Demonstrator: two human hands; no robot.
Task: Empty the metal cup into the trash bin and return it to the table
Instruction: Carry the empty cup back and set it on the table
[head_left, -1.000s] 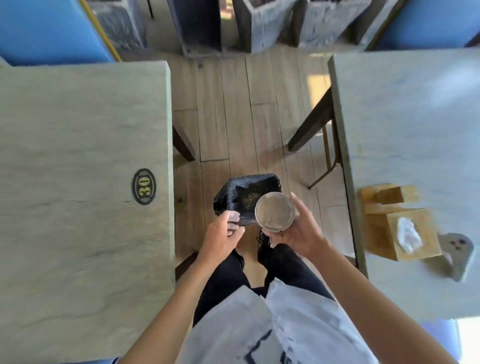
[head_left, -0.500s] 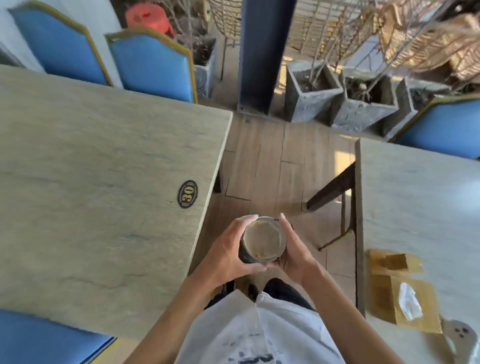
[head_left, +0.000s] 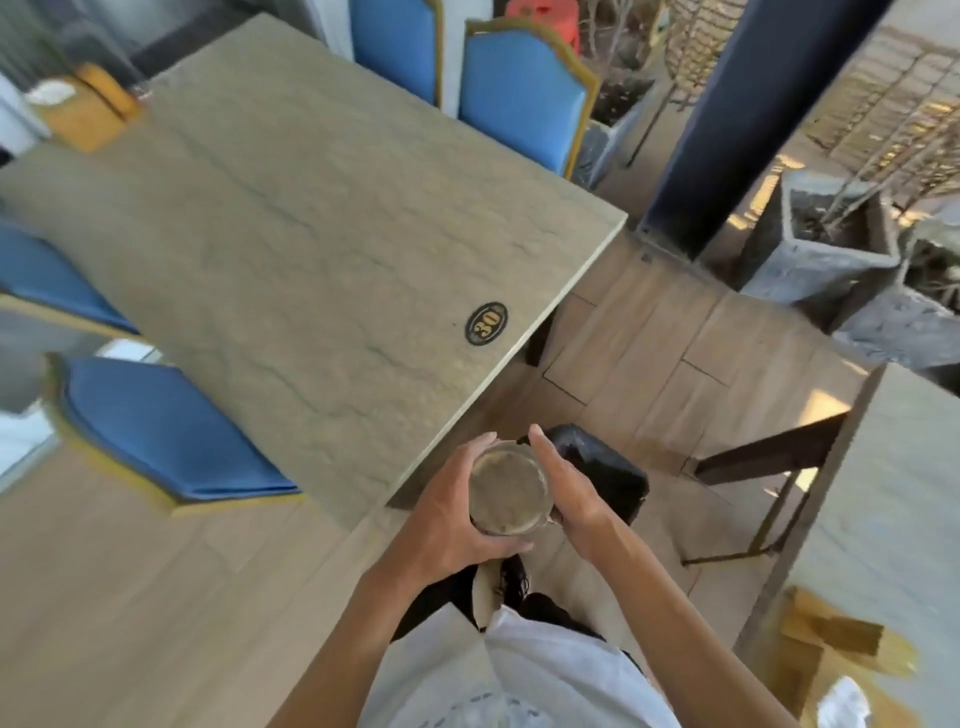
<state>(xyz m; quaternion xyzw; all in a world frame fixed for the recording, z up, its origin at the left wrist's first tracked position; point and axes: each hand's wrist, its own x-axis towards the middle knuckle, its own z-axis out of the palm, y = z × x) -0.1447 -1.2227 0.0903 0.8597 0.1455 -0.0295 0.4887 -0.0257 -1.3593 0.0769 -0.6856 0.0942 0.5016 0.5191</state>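
Since half a second ago the view has swung left, so the table (head_left: 291, 249) with the oval "30" plate (head_left: 485, 323) now fills more of the frame, and the trash bin (head_left: 602, 467), hidden then behind the hands, shows again beyond them. Fingers of the left hand (head_left: 447, 519) curl around the near and left side of the metal cup (head_left: 510, 493), clamped on it; the right hand (head_left: 569, 493) lies flat against the cup's right side, fingers together and pointing away. The cup is upright in the air, mouth up, just off the table's near right corner and above the floor, with the black-lined bin just behind it. Blue chairs (head_left: 519, 98) stand along the table's far edge and another blue chair (head_left: 171, 431) at its left side. Wooden planks cover the floor (head_left: 649, 353); a dark pillar (head_left: 753, 114) and grey planters (head_left: 821, 244) stand farther off. A second table (head_left: 904, 493) runs along the right, a wooden box (head_left: 831, 654) on it.
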